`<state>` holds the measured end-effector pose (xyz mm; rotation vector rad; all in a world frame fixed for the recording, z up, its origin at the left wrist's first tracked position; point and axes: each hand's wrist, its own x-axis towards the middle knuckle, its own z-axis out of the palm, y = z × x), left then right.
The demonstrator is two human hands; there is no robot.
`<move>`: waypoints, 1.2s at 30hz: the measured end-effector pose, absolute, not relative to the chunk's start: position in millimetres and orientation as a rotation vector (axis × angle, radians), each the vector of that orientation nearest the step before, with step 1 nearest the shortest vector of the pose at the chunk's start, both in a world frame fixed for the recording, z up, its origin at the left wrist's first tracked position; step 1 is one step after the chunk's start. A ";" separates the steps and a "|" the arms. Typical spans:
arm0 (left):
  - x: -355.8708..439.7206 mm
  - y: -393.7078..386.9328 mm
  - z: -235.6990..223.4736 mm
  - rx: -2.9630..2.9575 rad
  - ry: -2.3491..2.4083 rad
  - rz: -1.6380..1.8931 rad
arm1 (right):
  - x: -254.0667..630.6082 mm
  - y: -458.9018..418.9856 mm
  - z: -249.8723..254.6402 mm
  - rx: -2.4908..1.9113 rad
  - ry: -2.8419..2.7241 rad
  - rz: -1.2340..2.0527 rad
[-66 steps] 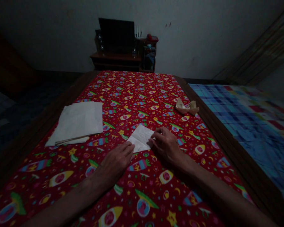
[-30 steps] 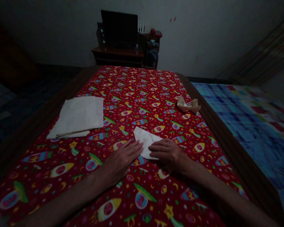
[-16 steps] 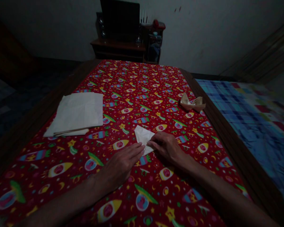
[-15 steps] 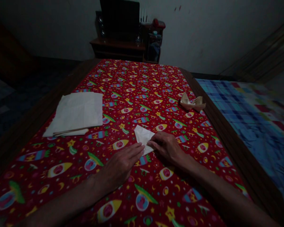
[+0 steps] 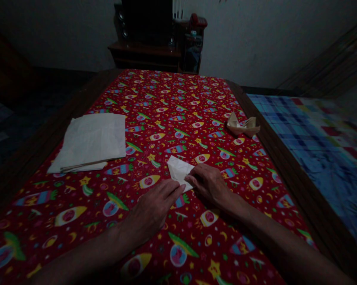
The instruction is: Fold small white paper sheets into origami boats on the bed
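Note:
A small piece of folded white paper (image 5: pixel 179 168) lies in front of me, with slanted edges and a crease across it. My left hand (image 5: pixel 154 204) holds its near left edge, fingers closed on the paper. On the opposite side, my right hand (image 5: pixel 210 183) grips the right part with bent fingers and covers that end. Both hands rest low over the red printed tablecloth (image 5: pixel 166 134), their fingertips close together.
A stack of white paper sheets (image 5: pixel 93 138) lies at the left of the table. A folded brown paper boat (image 5: pixel 243 126) sits near the right edge. Beyond the far end stand a wooden desk (image 5: pixel 145 51) with a dark monitor (image 5: pixel 147 19) and speakers.
My left hand's fingers have shifted slightly along the near edge of the paper, covering more of it. My right hand keeps its hold. The camera view has tilted a little.

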<state>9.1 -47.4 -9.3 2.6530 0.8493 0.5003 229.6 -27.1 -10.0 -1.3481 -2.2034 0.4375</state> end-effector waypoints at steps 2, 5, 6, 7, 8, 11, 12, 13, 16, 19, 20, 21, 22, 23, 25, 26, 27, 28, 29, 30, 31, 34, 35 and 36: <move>10.7 -47.1 -9.0 2.695 0.855 0.457 | 229.6 -27.0 -10.3 -1.351 -2.207 0.435; 11.3 -46.2 -10.8 2.737 0.830 0.405 | 229.6 -27.4 -11.6 -1.374 -2.210 0.444; 11.2 -46.0 -11.5 2.743 0.816 0.394 | 229.6 -27.6 -12.2 -1.381 -2.211 0.445; 11.1 -45.9 -12.0 2.745 0.805 0.384 | 229.4 -27.8 -12.9 -1.388 -2.211 0.444; 11.0 -45.8 -12.4 2.747 0.798 0.378 | 229.3 -28.0 -13.6 -1.393 -2.213 0.440; 10.9 -46.1 -12.3 2.753 0.797 0.368 | 228.9 -27.4 -14.5 -1.414 -2.219 0.403; 10.9 -46.3 -11.9 2.756 0.798 0.361 | 228.9 -27.1 -14.1 -1.432 -2.213 0.370; 10.8 -46.5 -11.5 2.758 0.800 0.351 | 229.0 -27.1 -13.2 -1.457 -2.200 0.319; 10.3 -47.2 -10.1 2.772 0.806 0.322 | 228.7 -31.7 -8.5 -1.499 -2.157 0.110; 9.8 -48.4 -9.8 2.802 0.813 0.326 | 226.1 -48.5 -4.7 -1.252 -2.246 -0.006; 9.6 -48.7 -10.1 2.810 0.817 0.326 | 224.9 -56.3 -4.9 -1.137 -2.337 0.023; 9.6 -49.0 -10.5 2.815 0.820 0.324 | 223.9 -64.5 -5.9 -1.059 -2.433 0.058; 9.5 -49.2 -11.1 2.819 0.822 0.320 | 223.6 -72.3 -7.6 -1.048 -2.499 0.072; 9.5 -49.3 -11.8 2.821 0.822 0.309 | 224.2 -79.3 -10.0 -1.107 -2.522 0.075; 9.0 -49.2 -13.0 2.823 0.817 0.283 | 229.1 -89.1 -14.9 -1.229 -2.588 0.114; 8.5 -49.1 -13.4 2.824 0.815 0.269 | 233.4 -91.9 -16.9 -1.265 -2.610 0.113; 7.8 -49.1 -13.7 2.826 0.813 0.258 | 238.6 -93.4 -18.2 -1.290 -2.629 0.104; 6.9 -49.1 -13.7 2.827 0.812 0.244 | 244.0 -94.1 -18.7 -1.303 -2.637 0.084; 5.9 -49.3 -13.5 2.831 0.804 0.238 | 249.3 -94.3 -18.5 -1.312 -2.639 0.062; 4.8 -49.5 -13.1 2.836 0.796 0.238 | 253.8 -94.2 -17.5 -1.322 -2.635 0.042; 3.8 -49.7 -12.6 2.841 0.784 0.237 | 257.0 -94.0 -16.1 -1.329 -2.628 0.025; 2.6 -49.7 -10.5 2.844 0.763 0.245 | 256.8 -93.5 -10.9 -1.341 -2.607 -0.018; 3.4 -49.2 -9.6 2.841 0.764 0.244 | 253.7 -93.0 -9.6 -1.342 -2.600 -0.033; 4.7 -48.2 -8.6 2.837 0.771 0.238 | 249.5 -92.4 -8.5 -1.343 -2.595 -0.046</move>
